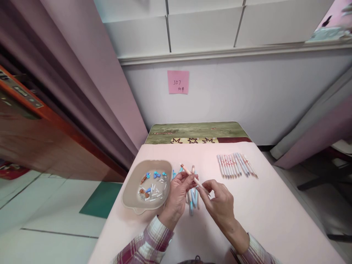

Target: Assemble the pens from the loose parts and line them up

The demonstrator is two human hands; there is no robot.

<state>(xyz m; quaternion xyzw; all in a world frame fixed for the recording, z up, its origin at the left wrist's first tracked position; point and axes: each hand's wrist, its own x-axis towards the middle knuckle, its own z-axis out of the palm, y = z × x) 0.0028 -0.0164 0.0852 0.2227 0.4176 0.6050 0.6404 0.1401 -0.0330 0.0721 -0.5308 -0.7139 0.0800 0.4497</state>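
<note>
Between my two hands, a pale pen (189, 173) with a brown-orange end is held at a slant, that end up to the left and its tip down to the right. My left hand (178, 190) closes around the pen's upper part. The fingers of my right hand (218, 201) pinch it near the tip. Beneath my hands several blue and cream pens (191, 207) lie in a loose pile, partly hidden. Just left of my left hand stands a beige basin (129, 187) with small white pieces (155, 196) and blue and brown pieces (156, 175) in it.
A row of pens (236, 165) lies side by side on the right of the pink-covered table (247, 220). The table's far end shows a green patterned top (192, 128) against the wall. A pink note (178, 82) is stuck there. At left is a brown door (55, 128).
</note>
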